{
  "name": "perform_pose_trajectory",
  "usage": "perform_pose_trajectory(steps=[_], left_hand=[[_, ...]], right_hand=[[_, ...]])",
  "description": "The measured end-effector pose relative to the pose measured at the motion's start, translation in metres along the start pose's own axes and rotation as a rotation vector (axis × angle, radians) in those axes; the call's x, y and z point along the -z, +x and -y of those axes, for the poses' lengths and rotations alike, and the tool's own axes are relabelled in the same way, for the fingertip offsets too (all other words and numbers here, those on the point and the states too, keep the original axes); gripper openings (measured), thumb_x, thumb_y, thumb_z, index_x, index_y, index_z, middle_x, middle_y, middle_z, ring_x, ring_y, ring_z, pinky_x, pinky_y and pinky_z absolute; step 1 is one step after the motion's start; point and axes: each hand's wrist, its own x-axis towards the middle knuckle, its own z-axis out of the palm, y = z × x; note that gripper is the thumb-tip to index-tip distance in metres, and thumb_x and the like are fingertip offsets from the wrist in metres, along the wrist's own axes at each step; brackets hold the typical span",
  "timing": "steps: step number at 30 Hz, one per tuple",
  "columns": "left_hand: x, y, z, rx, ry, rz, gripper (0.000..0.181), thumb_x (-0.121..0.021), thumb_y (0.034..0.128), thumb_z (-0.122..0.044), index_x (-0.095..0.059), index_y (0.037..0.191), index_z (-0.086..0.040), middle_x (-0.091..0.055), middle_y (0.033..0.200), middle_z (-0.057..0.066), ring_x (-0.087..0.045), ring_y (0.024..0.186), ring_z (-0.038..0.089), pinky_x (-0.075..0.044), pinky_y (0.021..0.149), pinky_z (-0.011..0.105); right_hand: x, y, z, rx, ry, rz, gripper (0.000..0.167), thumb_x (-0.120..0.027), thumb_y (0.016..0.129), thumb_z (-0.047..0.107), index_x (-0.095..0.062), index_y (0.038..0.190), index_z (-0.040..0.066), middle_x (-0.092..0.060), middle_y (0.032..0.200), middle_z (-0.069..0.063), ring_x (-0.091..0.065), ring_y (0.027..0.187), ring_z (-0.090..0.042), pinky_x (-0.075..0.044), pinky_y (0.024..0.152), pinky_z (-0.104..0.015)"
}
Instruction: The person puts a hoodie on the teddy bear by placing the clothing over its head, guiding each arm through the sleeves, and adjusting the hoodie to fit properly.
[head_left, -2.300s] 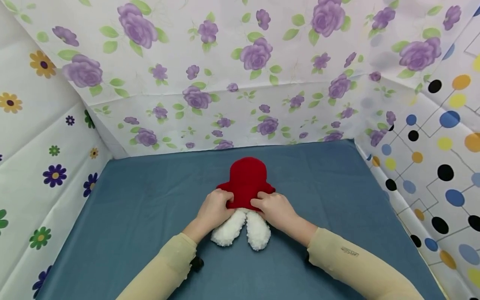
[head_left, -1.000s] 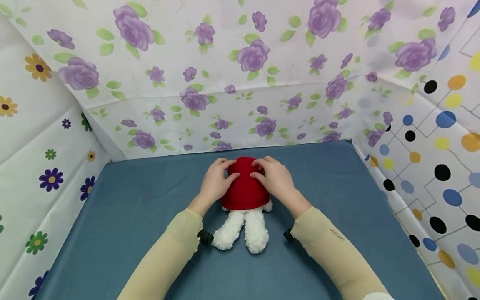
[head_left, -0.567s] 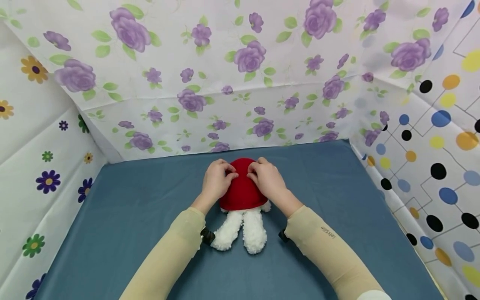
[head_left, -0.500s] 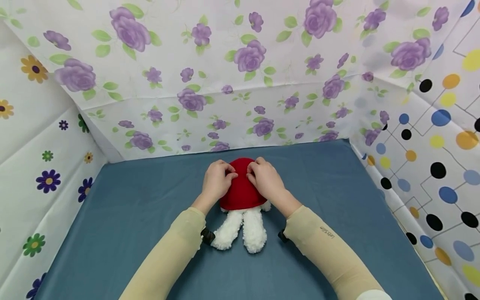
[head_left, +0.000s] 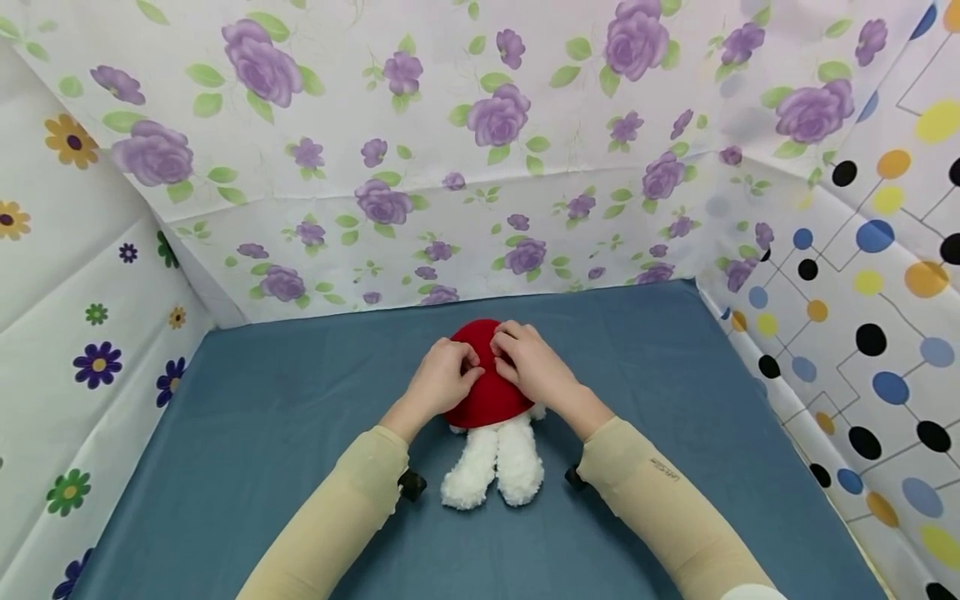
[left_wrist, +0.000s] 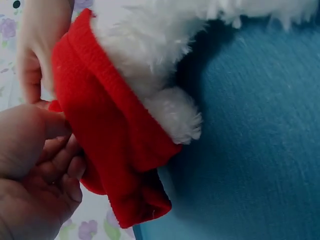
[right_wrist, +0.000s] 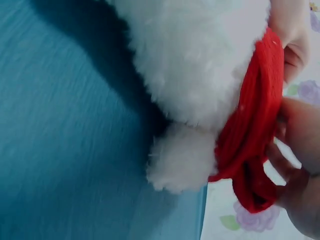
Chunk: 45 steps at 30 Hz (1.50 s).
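A red cloth garment covers the upper part of a white fluffy plush, whose two long limbs point toward the front edge. My left hand pinches the cloth on its left side, and my right hand grips it on the right. In the left wrist view, the red cloth hangs in a sleeve-like tube beside a white fluffy stub. A similar red tube shows on the cloth in the right wrist view, next to another stub.
A blue cloth covers the table. Behind it hangs a white sheet with purple roses; a sheet with small flowers stands at the left and one with coloured dots at the right.
Both hands have moved from the garment's lower edge to its upper part, and its side pieces no longer stick out. Since half a second ago, the plush's legs have shifted slightly right.
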Motion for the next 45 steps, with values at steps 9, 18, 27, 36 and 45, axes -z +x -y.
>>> perform_pose_trajectory(steps=[9,18,27,36,45], left_hand=[[-0.003,0.003,0.006,0.034,-0.101,-0.026,0.026,-0.082,0.0963,-0.015,-0.063,0.113,-0.007,-0.065,0.088,0.003,-0.059,0.083,0.019,-0.055,0.073,0.036],[0.0,0.004,0.007,0.098,-0.175,-0.071,0.03,-0.071,0.1053,-0.015,-0.065,0.133,-0.005,-0.068,0.088,0.004,-0.062,0.07,0.016,-0.059,0.07,0.035],[-0.01,0.007,-0.013,0.122,0.025,-0.161,0.008,-0.072,0.1041,-0.014,-0.074,0.106,-0.006,-0.074,0.097,0.01,-0.063,0.093,0.029,-0.058,0.083,0.043],[-0.016,-0.004,-0.028,0.077,0.124,-0.093,0.01,-0.069,0.1055,-0.013,-0.065,0.101,-0.005,-0.068,0.098,0.012,-0.057,0.094,0.029,-0.054,0.084,0.04],[-0.011,-0.002,-0.015,0.042,0.099,-0.087,0.021,-0.076,0.102,-0.014,-0.064,0.114,-0.002,-0.063,0.115,0.017,-0.055,0.106,0.034,-0.053,0.093,0.046]], right_hand=[[0.007,-0.001,-0.004,-0.121,0.24,0.11,0.012,-0.053,0.114,0.021,-0.056,0.12,0.011,-0.063,0.099,-0.005,-0.058,0.095,-0.026,-0.051,0.079,-0.041],[0.0,0.007,0.001,-0.198,0.051,0.025,0.035,-0.067,0.109,0.025,-0.064,0.141,0.012,-0.073,0.095,-0.005,-0.069,0.075,-0.017,-0.062,0.073,-0.036],[-0.008,0.008,0.011,-0.27,-0.024,-0.067,0.014,-0.067,0.109,0.024,-0.069,0.115,0.011,-0.075,0.102,-0.008,-0.072,0.082,-0.024,-0.062,0.074,-0.039],[-0.006,0.0,0.012,-0.278,0.049,-0.006,0.01,-0.066,0.109,0.021,-0.064,0.111,0.011,-0.07,0.1,-0.007,-0.068,0.085,-0.022,-0.06,0.076,-0.036],[0.001,-0.009,-0.002,-0.191,0.142,0.133,0.007,-0.064,0.109,0.015,-0.061,0.102,0.013,-0.06,0.095,-0.002,-0.057,0.082,-0.018,-0.052,0.072,-0.033]])
